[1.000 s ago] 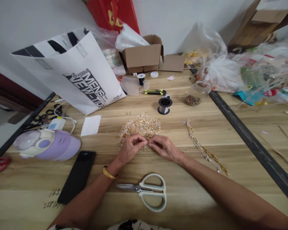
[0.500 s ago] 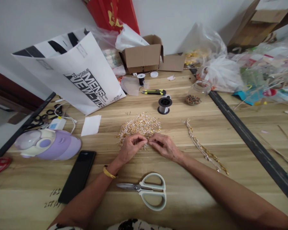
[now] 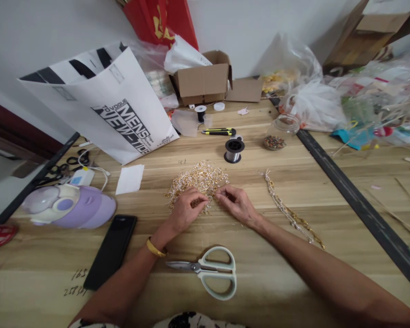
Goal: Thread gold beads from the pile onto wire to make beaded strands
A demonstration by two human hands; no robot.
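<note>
A loose heap of small gold and silver beads (image 3: pixel 198 176) lies on the wooden table in front of me. At its near left edge my left hand (image 3: pixel 187 206) is closed, thumb and forefinger pinched together; whatever they hold is too small to make out. My right hand (image 3: pixel 235 204) reaches in at the heap's right edge, its thumb and forefinger close together at the beads. I cannot tell whether something is between them. A gap separates the two hands. Scissors (image 3: pixel 208 269) with pale handles lie below them. Strands of gold and silver chain (image 3: pixel 287 207) lie to the right.
Behind the heap are a wire spool (image 3: pixel 233 151), a utility knife (image 3: pixel 218 131) and a glass jar (image 3: pixel 276 136) with beads. On the left stand a purple bottle (image 3: pixel 85 207), a black phone (image 3: pixel 112 250) and a white paper bag (image 3: pixel 102 109). A cardboard box (image 3: pixel 203 81) sits at the back.
My hands were nearly touching at the fingertips; now they are apart. The right hand has shifted its fingers up and right to the heap's edge. The left stays almost in place.
</note>
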